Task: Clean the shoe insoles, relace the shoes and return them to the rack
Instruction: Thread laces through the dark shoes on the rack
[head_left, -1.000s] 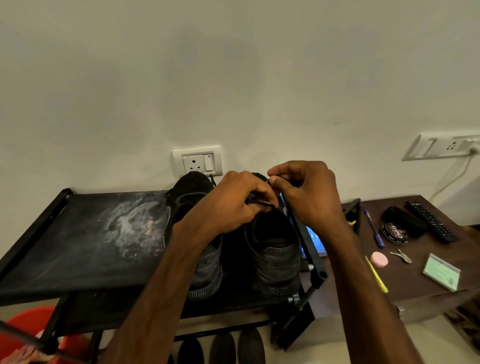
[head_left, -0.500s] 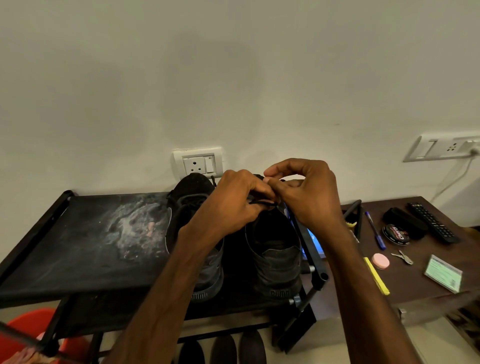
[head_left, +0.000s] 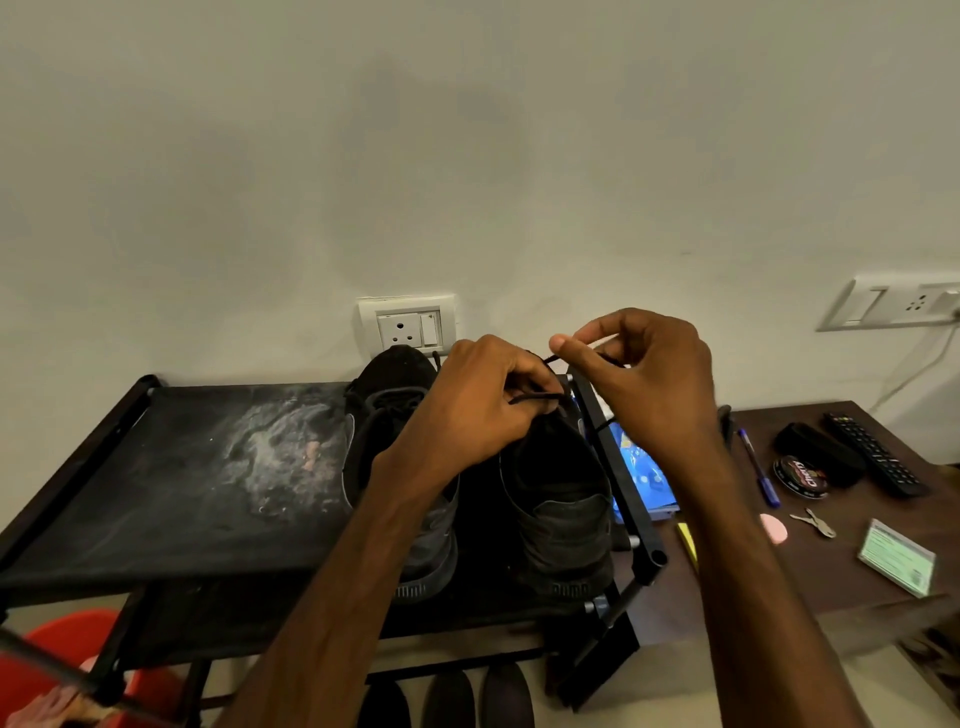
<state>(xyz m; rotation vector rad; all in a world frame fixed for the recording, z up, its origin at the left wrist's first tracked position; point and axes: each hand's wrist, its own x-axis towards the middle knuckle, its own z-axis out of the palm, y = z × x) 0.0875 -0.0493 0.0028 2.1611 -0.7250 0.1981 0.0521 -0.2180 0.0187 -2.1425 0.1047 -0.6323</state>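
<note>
Just changed: the right hand (head_left: 644, 384) rose toward the upper right of centre frame, away from the left hand (head_left: 483, 405); half a second earlier the two were pressed together over the shoe's throat.
Right hand: thumb and forefinger pinched a strand of the black lace (head_left: 537, 399), drawing it up and taut.
Left hand: fingers curled down at the eyelets, pinching the lace where it left the shoe.
Sneaker being laced (head_left: 561, 499): stood heel toward the camera, right of centre, on the top shelf of the shoe rack (head_left: 156, 493).
Second sneaker (head_left: 395, 415): just beside it to the left, partly behind the left forearm, its laces apparently already in.
Meaning: the pull looked like slack being taken through an eyelet or a knot being drawn, so relacing of this shoe seemed near its end.
Insoles: not visible; their state could not be told.
Side table (head_left: 857, 587): at right of frame, carrying a polish tin (head_left: 800, 475), remote (head_left: 872, 452), pen (head_left: 756, 467) and keys (head_left: 815, 522).
</note>
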